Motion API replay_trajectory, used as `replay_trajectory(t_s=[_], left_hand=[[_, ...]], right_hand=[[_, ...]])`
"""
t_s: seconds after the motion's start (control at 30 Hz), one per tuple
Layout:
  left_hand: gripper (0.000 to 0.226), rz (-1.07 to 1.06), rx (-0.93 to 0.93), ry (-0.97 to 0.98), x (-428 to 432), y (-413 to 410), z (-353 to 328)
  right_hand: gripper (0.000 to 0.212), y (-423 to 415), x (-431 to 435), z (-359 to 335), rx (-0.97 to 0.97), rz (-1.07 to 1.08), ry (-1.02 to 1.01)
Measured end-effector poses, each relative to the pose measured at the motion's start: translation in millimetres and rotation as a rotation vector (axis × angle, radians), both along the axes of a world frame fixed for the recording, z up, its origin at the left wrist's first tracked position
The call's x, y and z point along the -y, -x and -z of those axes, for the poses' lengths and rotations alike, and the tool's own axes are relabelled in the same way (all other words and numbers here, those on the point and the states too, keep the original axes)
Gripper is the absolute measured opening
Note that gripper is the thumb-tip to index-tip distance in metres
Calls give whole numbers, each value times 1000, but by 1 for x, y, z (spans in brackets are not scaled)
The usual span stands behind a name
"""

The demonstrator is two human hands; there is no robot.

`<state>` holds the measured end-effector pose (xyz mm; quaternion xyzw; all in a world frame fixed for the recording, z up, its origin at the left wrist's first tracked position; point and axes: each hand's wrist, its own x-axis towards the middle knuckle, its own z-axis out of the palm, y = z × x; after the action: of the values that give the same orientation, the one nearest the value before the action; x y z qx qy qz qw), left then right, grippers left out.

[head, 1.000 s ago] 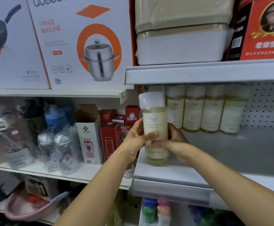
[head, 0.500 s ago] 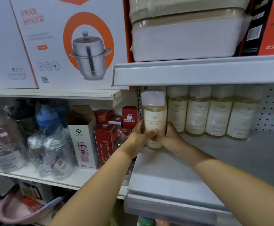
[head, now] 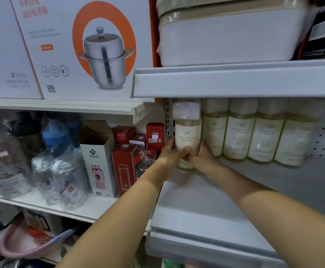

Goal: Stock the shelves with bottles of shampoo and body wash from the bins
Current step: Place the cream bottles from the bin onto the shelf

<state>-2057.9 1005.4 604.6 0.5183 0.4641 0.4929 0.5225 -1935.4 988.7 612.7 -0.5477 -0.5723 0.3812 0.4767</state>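
A pale yellow bottle point(head: 187, 130) with a white cap and cream label stands upright at the back left of the grey shelf point(head: 225, 200). My left hand point(head: 172, 154) grips its lower left side and my right hand point(head: 204, 157) its lower right, thumbs meeting on the front. To its right, a row of several matching bottles point(head: 254, 136) lines the back of the same shelf against the pegboard. The held bottle's base is partly hidden by my hands.
The upper shelf's edge point(head: 235, 82) hangs just above the bottle caps, with a white lidded container point(head: 231, 35) on it. Left bay: steamer pot box point(head: 88, 49), red boxes point(head: 125, 167), an open white carton point(head: 99, 157), wrapped water bottles point(head: 61, 171). A pink basin point(head: 26, 246) sits low left.
Both hands have pushed the bottle deeper into the shelf, from near the front edge to the back left, in line with the row. The camera has moved closer.
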Motion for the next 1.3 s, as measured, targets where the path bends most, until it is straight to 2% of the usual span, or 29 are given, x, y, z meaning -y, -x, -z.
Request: replay_trajectory(t_s=[0.23,0.47,0.67,0.77,0.9,1.1,1.3], left_hand=[[56,-59,-13,26,6,-9,-11],[61,-32,77,118,37,5,-4],[56,-154,373,183,103,27,-15],[43,-168,513,173,138,41,-16],[24,-194,606,150,189,69,-4],[28,-313,464,159,244,122,46],[26,-379,423,351,282,151,120]], right_hand=[[68,8,1,-8,123,94,22],[73,1,20,-1,183,185,71],[54,8,67,0,48,183,-22],[41,22,94,-3,-32,200,-35],[25,49,145,-8,-141,98,-87],[18,97,211,9,-139,-68,-143],[23,136,248,79,-113,-219,24]])
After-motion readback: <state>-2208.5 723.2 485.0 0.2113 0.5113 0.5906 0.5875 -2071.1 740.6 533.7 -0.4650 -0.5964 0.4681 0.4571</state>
